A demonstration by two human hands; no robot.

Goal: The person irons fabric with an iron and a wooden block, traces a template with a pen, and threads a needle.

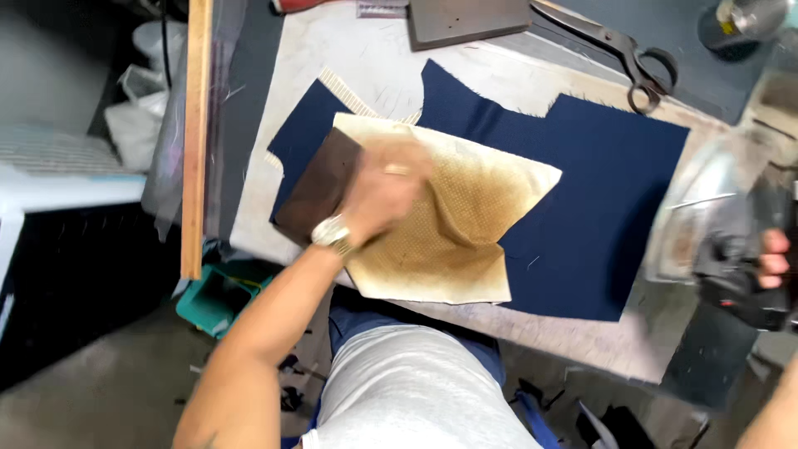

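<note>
A navy blue cut fabric piece [598, 191] lies flat on the pale padded work table [366, 66]. On its left part rests a yellowed, scorched pressing cloth [474, 224] with a dark brown patch [320, 187] at its left end. My left hand [378, 195], blurred, with a wristwatch and a ring, presses flat on that cloth. My right hand [773, 258] grips the black handle of a steam iron [723, 233] at the table's right edge, apart from the fabric.
Large black scissors [632, 54] lie at the table's far side, beside a dark flat plate [465, 18]. A wooden ruler [196, 133] stands along the left edge. A teal bin [218, 298] sits below left, and white plastic bags [137, 108] further left.
</note>
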